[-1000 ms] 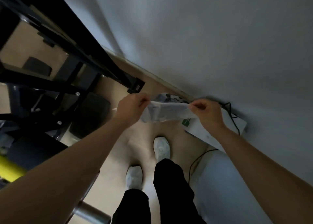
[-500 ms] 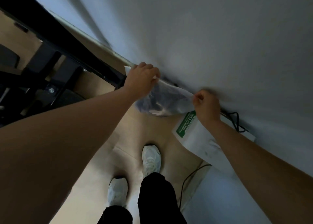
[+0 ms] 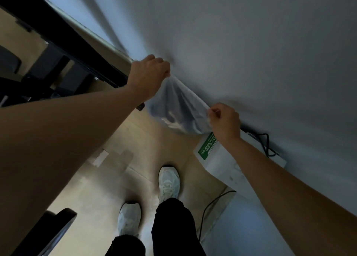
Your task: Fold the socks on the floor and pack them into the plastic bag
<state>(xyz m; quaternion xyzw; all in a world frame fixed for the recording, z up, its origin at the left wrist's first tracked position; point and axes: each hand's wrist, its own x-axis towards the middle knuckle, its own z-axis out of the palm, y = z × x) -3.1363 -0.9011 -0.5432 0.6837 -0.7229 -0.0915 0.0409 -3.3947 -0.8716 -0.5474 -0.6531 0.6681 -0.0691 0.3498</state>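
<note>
A translucent plastic bag (image 3: pixel 176 110) hangs in the air between my two hands, close to the grey wall. Dark and light shapes, probably socks, show blurred through its sagging bottom. My left hand (image 3: pixel 147 75) grips the bag's upper left edge in a closed fist. Lower and to the right, my right hand (image 3: pixel 225 120) pinches the other edge of the bag's mouth. No loose socks are visible on the floor.
A white paper bag (image 3: pixel 218 159) with a green label leans against the wall (image 3: pixel 251 43). A black cable (image 3: pixel 208 207) runs over the beige floor. A black frame (image 3: pixel 63 48) stands left, a dark chair part (image 3: pixel 56 228) lower left. My white shoes (image 3: pixel 169 182) stand below.
Both hands have lifted the bag upward and pulled its mouth wider apart, my left hand rising more than my right. The view has tilted toward the wall.
</note>
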